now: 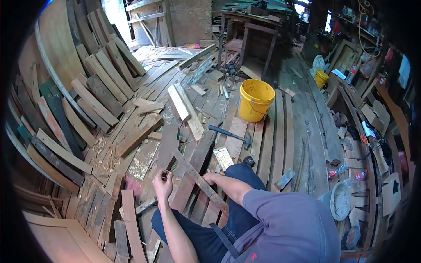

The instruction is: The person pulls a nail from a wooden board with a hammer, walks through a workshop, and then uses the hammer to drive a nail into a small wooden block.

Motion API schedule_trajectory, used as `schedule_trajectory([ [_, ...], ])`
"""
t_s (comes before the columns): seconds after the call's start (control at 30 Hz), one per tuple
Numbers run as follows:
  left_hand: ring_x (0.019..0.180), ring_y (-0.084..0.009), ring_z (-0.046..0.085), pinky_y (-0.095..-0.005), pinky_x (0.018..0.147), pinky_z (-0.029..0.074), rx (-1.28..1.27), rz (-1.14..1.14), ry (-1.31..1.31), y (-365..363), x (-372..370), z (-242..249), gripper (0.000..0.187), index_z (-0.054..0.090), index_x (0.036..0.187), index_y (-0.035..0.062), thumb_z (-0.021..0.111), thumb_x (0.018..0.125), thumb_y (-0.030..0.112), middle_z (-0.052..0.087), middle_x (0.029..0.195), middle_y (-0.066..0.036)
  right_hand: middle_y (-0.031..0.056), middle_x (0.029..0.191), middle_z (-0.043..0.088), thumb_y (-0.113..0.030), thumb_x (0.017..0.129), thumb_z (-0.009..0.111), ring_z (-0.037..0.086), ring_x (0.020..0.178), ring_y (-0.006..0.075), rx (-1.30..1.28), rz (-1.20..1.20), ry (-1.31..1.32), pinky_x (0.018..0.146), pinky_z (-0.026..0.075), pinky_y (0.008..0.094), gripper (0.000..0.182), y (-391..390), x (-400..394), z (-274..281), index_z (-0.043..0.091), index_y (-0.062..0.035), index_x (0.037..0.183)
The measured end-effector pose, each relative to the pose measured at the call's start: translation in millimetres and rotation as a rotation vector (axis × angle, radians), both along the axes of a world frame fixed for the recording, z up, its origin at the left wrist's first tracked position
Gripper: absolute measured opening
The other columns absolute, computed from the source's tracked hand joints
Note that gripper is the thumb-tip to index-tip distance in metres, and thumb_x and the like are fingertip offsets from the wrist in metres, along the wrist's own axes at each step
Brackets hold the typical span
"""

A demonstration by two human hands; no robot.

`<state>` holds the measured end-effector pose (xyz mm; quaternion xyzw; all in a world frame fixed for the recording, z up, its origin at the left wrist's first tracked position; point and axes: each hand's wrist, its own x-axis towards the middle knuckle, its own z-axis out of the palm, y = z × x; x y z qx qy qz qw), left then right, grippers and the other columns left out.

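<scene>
My left hand (163,184) is raised above the floor with its fingers curled together in a pinch. Whatever lies between those fingertips is too small to make out. A narrow wooden strip (200,181) with marks along its face slants between my two hands, over my lap. Against its right edge, my right hand (212,177) has its fingers closed on the strip, their tips partly hidden. Just beyond the right hand rests a pale wood block (223,158). Farther out lies a hammer (232,135) with a dark handle.
A yellow bucket (254,105) stands ahead on the plank floor. Many boards (105,74) lean along the left wall. A thick timber (139,135) lies at left among wood chips. At right are a white bucket (340,201) and a plastic bottle (338,169). A wooden table (250,22) stands behind.
</scene>
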<state>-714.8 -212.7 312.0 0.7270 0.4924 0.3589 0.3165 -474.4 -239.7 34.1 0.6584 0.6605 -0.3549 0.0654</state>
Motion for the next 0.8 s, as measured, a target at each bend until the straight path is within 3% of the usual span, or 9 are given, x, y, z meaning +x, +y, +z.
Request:
schedule_trajectory([
  [0.2,0.067,-0.0206,0.063,-0.0325,0.064,0.05,-0.053,-0.006,-0.034,3.4,2.5,-4.9,0.015,0.062,0.082,-0.0016,0.066,0.082,0.013,0.064,0.071,-0.013,0.0164,0.134,0.052,-0.014,0.083,0.051,0.029,0.133,0.0495,0.007,0.194,0.003,0.109,0.018,0.0635,0.042,0.4,-7.1,29.6,0.058,-0.015,0.125],
  [0.23,0.066,-0.0207,0.063,-0.0325,0.064,0.05,-0.05,-0.013,-0.033,1.5,4.5,-0.8,0.016,0.062,0.082,-0.0016,0.066,0.082,0.014,0.065,0.072,-0.013,0.0136,0.128,0.057,-0.017,0.084,0.052,0.034,0.13,0.0454,0.027,0.213,-0.039,0.107,0.028,0.0548,0.04,-0.5,-10.9,30.8,0.06,-0.0146,0.123],
  [0.47,0.066,-0.0215,0.064,-0.033,0.064,0.05,-0.039,0.011,0.096,1.7,-6.0,-3.1,0.018,0.064,0.083,-0.0016,0.067,0.082,0.016,0.065,0.071,-0.013,0.011,0.124,0.06,-0.014,0.085,0.052,0.032,0.133,0.041,0.171,0.188,-0.15,0.106,0.032,0.0514,0.036,-8.5,-20.1,51.1,0.063,-0.0169,0.119],
  [0.6,0.065,-0.0211,0.064,-0.033,0.063,0.05,-0.021,0.017,0.065,-3.4,-6.2,0.4,0.017,0.065,0.083,-0.0011,0.067,0.082,0.015,0.065,0.071,-0.013,0.012,0.116,0.063,-0.017,0.086,0.051,0.038,0.129,0.0367,0.218,0.111,-0.136,0.104,0.035,0.0463,0.028,-9.7,-19.9,40.1,0.069,-0.0151,0.107],
  [0.63,0.065,-0.0209,0.064,-0.0329,0.062,0.05,-0.022,0.005,0.052,-5.3,-5.0,4.0,0.016,0.065,0.083,-0.0011,0.067,0.082,0.015,0.065,0.071,-0.013,0.0109,0.102,0.066,-0.012,0.079,0.056,0.044,0.119,0.0365,0.33,0.079,-0.092,0.096,0.04,0.0456,0.021,-13.3,-20.6,41.3,0.07,-0.0122,0.095],
  [0.8,0.065,-0.0206,0.063,-0.0329,0.063,0.05,-0.008,0.011,0.092,-10.8,-9.0,10.6,0.016,0.065,0.084,-0.0008,0.067,0.082,0.015,0.066,0.072,-0.013,0.012,0.099,0.067,-0.018,0.084,0.053,0.05,0.117,0.0335,0.354,0.066,-0.134,0.093,0.043,0.0449,0.022,-8.4,-25.5,34.0,0.073,-0.0119,0.091],
])
